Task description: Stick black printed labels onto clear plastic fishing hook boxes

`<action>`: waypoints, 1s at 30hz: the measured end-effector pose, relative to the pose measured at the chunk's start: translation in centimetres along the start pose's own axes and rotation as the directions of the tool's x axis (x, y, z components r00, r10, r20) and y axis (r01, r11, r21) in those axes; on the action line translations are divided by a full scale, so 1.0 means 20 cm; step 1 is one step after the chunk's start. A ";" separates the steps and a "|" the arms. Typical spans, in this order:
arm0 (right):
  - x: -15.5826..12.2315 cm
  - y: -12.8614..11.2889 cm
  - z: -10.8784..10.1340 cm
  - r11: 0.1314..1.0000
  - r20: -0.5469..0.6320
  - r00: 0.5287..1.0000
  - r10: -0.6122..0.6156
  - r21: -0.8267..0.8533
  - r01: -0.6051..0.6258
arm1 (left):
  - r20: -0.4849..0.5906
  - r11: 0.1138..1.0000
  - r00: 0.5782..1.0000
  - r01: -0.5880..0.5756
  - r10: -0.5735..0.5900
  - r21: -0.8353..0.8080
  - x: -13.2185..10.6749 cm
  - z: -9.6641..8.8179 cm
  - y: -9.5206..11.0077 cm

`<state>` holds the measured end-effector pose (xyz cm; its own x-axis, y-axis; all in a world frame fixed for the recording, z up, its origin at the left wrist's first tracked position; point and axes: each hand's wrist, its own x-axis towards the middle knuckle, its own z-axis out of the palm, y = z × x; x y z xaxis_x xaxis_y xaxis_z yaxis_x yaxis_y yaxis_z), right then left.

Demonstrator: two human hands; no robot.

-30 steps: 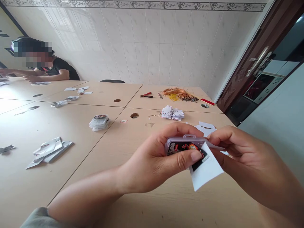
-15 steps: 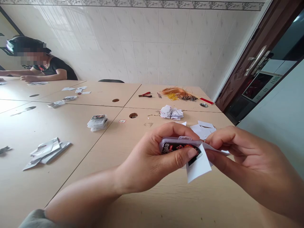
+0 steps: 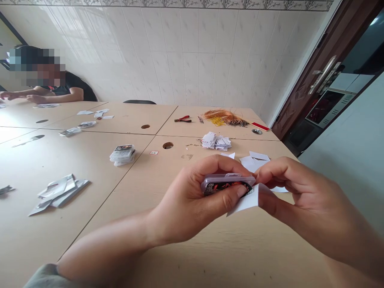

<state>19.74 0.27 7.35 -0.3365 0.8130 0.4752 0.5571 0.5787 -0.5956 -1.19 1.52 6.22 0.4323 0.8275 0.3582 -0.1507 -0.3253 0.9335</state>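
Note:
My left hand (image 3: 201,196) grips a flat clear plastic case (image 3: 220,182) with a black label, its thumb pressed on the label. A white paper sticker (image 3: 247,204) lies against the case's right end and bends toward my right hand (image 3: 295,190). Between thumb and fingers, my right hand pinches that paper near its fold. The case's far side and the right fingertips are partly hidden. Behind my hands lie loose white papers (image 3: 255,161) and a pile of small white cards (image 3: 216,141).
Stacked clear cases (image 3: 123,155) stand left of centre, with grey-white strips (image 3: 61,192) nearer me. Red-handled pliers (image 3: 183,119) and a bundle of orange cords (image 3: 226,118) lie at the back. A person (image 3: 69,86) sits at the far left. The table has round holes (image 3: 168,145).
My right hand has shifted slightly left with the paper, closer to the case. The paper's loose end has swung up and left, and the case has tilted a little.

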 end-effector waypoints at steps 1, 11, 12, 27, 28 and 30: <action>0.00 0.00 0.00 1.000 0.005 1.000 0.002 -0.007 -0.002 | 0.007 1.000 1.000 0.007 -0.007 -0.003 0.00 0.00 0.00; 0.00 0.00 0.02 0.991 -0.025 0.998 -0.065 -0.116 0.062 | 0.037 0.988 0.994 0.109 -0.105 -0.108 -0.01 -0.01 0.02; 0.00 0.01 0.02 0.987 -0.034 0.996 -0.088 -0.138 0.083 | 0.030 0.989 0.994 0.107 -0.105 -0.105 0.00 -0.01 0.02; 0.00 0.03 0.02 0.921 -0.050 0.933 -0.355 -0.190 0.341 | -0.021 0.989 0.990 0.134 -0.136 -0.068 0.00 0.00 0.02; 0.00 0.03 0.02 0.920 -0.049 0.933 -0.358 -0.189 0.343 | -0.025 0.987 0.989 0.142 -0.144 -0.071 0.00 0.00 0.02; 0.00 0.03 0.02 0.917 -0.050 0.928 -0.368 -0.186 0.354 | -0.029 0.985 0.987 0.156 -0.159 -0.077 0.00 0.00 0.02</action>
<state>19.81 0.55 6.81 -0.4794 0.5384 0.6930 0.5328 0.8061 -0.2576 -1.31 1.49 6.68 0.4251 0.8814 0.2060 -0.1493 -0.1562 0.9764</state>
